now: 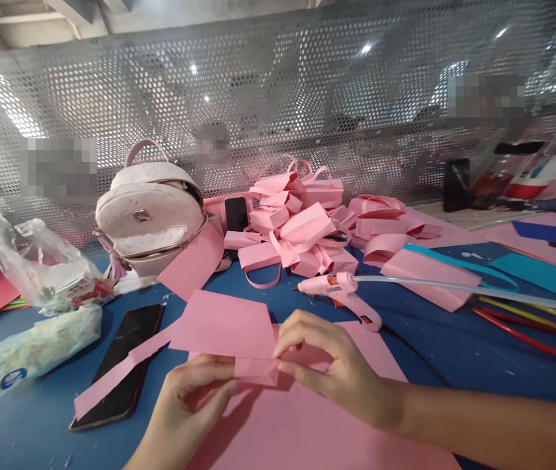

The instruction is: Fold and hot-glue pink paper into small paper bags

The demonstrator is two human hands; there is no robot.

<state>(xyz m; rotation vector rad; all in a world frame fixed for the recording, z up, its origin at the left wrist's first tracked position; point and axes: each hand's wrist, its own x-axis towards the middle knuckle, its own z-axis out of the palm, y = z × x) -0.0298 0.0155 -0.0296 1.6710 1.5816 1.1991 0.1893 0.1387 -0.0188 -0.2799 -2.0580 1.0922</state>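
Observation:
A folded pink paper piece [224,323] is held up between both hands over a large pink sheet [278,431]. My left hand [192,398] pinches its lower left edge, thumb below and fingers partly behind the paper. On the right, my right hand [334,362] grips the corner of the small folded flap [257,371] between thumb and forefinger. Just beyond the right hand lies a pink glue gun [339,294] with a clear glue stick in its back. A narrow pink strip [126,372] stretches to the left across a black phone [128,365].
Pink paper boxes [302,225] are heaped at the back middle. A pale backpack [153,209] stands at the back left, near plastic bags [38,346]. Blue paper [547,274] and red and yellow strips [527,329] lie at the right. A perforated metal screen rises behind.

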